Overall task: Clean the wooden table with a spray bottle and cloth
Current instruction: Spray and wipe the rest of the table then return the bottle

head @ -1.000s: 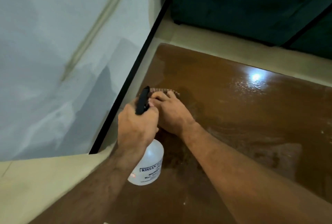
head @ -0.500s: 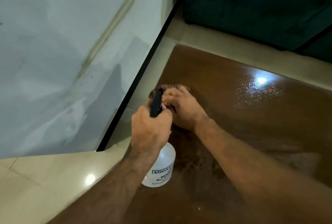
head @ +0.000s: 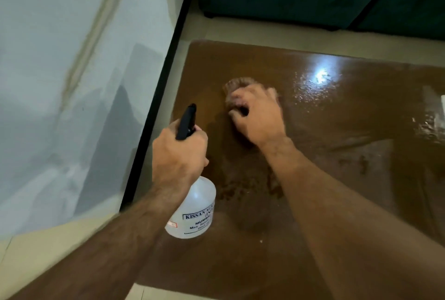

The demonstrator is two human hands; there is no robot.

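Under the right hand (head: 258,119), a bunched brownish cloth (head: 237,85) lies pressed on the wet counter (head: 349,116); only its far edge shows beyond the knuckles. Right fingers (head: 234,113) are curled down over the cloth and grip it against the wood. Motion blur hides how tight the grip is.

Left hand (head: 179,152) wraps the neck of the spray bottle (head: 193,210), fingers closed round it just below the black trigger head (head: 186,121). Nozzle points away from the person, just beside the right fingers. Whether a finger sits on the trigger cannot be told.

Handling, as judged:
- Bottle: translucent plastic, stiff, with a printed label. Liquid level not readable, so weight uncertain; likely light to moderate. Neck under the trigger head is the sensible hold, as taken now. A wet body would be slippery.
- Cloth: soft, limp, probably damp. It bunches rather than slides flat; best held by a gathered handful with the palm bearing down.
- Counter: glossy brown wood, filmed with droplets and smears to the right of the right fingers and nearer the person. Low friction expected there, so the cloth may skate.

White sheet-covered surface (head: 60,107) lies to the left of the left fingers.
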